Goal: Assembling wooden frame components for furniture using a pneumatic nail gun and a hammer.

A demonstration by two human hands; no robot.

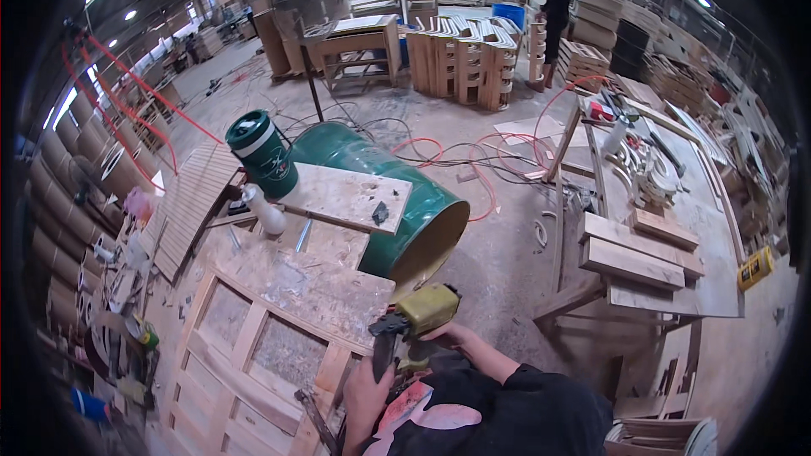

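Note:
Close to my body I hold a bulky olive-yellow and black hand tool (429,310); its exact kind is not clear. My left hand (365,390) is closed round its dark, upright part. Against the underside of the yellow body rests my right hand (452,336), its fingers partly hidden behind the tool. A slatted wooden frame (250,333) lies to the left of my left hand, on a worn board (296,274). A dark bar-like tool (317,422) leans over the frame beside my left forearm.
Beyond the board lies a green metal drum (405,190), with a plank (346,194) reaching over it. A green drink cooler (263,156) and a white bottle (263,209) stand there. On the right, wood blocks (634,262) rest on a table. Red hoses cross the floor; a person (557,17) stands far back.

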